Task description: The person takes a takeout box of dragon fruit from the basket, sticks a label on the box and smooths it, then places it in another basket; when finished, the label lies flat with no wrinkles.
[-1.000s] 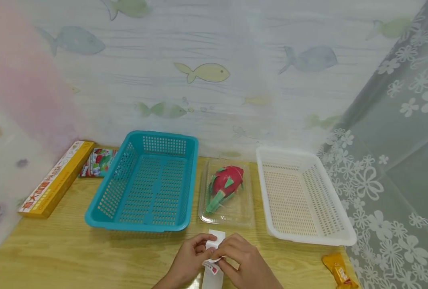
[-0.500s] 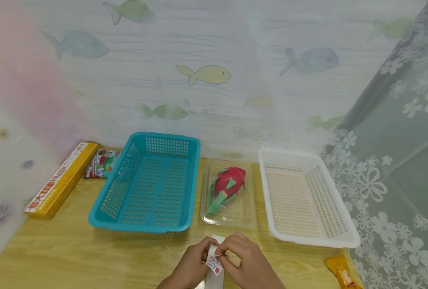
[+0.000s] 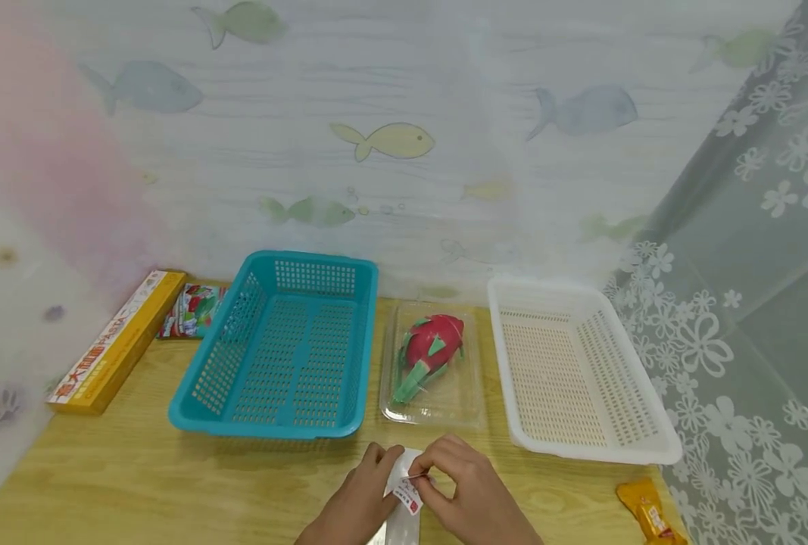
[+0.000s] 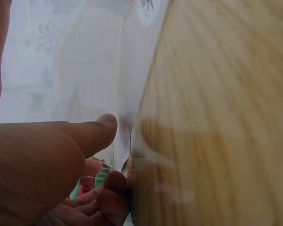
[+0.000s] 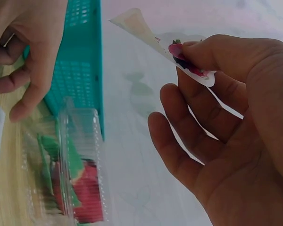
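Observation:
In the head view my right hand (image 3: pixel 468 488) pinches a small printed sticker (image 3: pixel 409 496) between thumb and forefinger. One end of the sticker curls up in the right wrist view, and a colourful fruit picture shows by the thumb. My left hand (image 3: pixel 363 492) holds a white strip of backing paper (image 3: pixel 402 526) at the table's near edge, its thumb and fingertips at the strip's edge in the left wrist view. Just beyond both hands lies a clear plastic box (image 3: pixel 468 390) with a red and green dragon fruit (image 3: pixel 434 344) in it.
A teal basket (image 3: pixel 359 363) stands left of the box and a white basket (image 3: pixel 506 363) right of it. At far left are a yellow pasta box (image 3: pixel 113 348) and a colourful packet (image 3: pixel 195 309). A small orange packet (image 3: pixel 649 511) lies near the right edge.
The sticker has come up from the strip and now hangs tilted with its printed side showing. Both hands have shifted slightly; the baskets and fruit box stay in place.

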`<state>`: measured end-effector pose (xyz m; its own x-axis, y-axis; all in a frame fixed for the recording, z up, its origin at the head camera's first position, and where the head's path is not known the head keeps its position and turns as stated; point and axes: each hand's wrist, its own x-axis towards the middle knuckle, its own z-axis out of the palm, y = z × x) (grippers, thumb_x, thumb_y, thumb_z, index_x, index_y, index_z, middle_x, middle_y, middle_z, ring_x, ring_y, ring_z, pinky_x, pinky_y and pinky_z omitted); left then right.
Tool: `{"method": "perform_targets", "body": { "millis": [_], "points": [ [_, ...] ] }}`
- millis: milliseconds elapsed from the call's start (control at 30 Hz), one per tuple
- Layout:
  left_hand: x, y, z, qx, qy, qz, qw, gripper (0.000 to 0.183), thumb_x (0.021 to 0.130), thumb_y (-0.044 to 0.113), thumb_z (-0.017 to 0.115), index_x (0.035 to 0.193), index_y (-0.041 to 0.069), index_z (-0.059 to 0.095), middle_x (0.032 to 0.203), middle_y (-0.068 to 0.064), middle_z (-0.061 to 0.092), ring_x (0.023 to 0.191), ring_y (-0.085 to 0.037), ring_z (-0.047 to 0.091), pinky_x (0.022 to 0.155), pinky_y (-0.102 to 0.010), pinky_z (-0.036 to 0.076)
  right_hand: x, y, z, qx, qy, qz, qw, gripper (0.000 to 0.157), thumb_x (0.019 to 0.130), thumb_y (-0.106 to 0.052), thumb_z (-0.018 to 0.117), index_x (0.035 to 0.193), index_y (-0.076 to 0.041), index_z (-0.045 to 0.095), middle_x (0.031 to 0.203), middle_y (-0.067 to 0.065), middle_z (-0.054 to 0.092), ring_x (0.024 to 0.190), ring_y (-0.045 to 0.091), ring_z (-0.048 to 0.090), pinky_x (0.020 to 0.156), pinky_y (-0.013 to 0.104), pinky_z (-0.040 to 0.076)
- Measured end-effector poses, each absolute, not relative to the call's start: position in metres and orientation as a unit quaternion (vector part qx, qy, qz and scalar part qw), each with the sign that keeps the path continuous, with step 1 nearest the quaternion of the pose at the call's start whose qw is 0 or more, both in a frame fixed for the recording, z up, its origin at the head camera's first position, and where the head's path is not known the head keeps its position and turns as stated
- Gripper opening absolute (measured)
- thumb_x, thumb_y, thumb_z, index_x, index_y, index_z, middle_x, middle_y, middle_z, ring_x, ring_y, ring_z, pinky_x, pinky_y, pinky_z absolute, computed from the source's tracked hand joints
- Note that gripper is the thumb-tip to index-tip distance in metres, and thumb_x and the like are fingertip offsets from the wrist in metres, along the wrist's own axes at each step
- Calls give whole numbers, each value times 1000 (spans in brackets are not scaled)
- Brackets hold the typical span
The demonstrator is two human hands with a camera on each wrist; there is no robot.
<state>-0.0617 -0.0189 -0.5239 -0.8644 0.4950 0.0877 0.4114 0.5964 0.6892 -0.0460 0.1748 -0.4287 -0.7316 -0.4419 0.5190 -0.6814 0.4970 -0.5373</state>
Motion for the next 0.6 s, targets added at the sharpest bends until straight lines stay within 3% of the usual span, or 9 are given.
{"method": "perform_targets", "body": {
  "millis": [133,300,500,600],
  "points": [
    [-65,-20,-526,266,892,364,32,53,92,11,75,140,4,52,105,0,52,76,-4,50,65,-22,48,-47,177,-430,327,-851,380,154,30,81,3,79,92,-23,68,88,-15,65,83,-1,58,76,9,48],
    [-66,-23,-525,265,888,372,51,51,92,10,73,139,6,54,108,1,54,85,-4,52,72,-25,51,-49,180,-429,318,-858,380,133,25,84,0,78,92,-23,70,89,-16,66,84,-2,59,77,9,49],
    [-67,-24,-512,259,870,416,57,32,95,15,72,125,11,63,107,4,59,79,2,46,67,-19,46,-51,184,-429,309,-871,364,113,19,89,-7,77,94,-24,72,90,-17,68,85,-2,61,77,12,51],
    [-64,-25,-502,259,833,482,86,22,97,13,68,118,16,66,106,5,61,76,4,46,65,-16,45,-52,185,-430,299,-875,366,106,16,90,-10,77,95,-24,73,90,-18,68,85,-2,61,76,15,52]
  ]
}}
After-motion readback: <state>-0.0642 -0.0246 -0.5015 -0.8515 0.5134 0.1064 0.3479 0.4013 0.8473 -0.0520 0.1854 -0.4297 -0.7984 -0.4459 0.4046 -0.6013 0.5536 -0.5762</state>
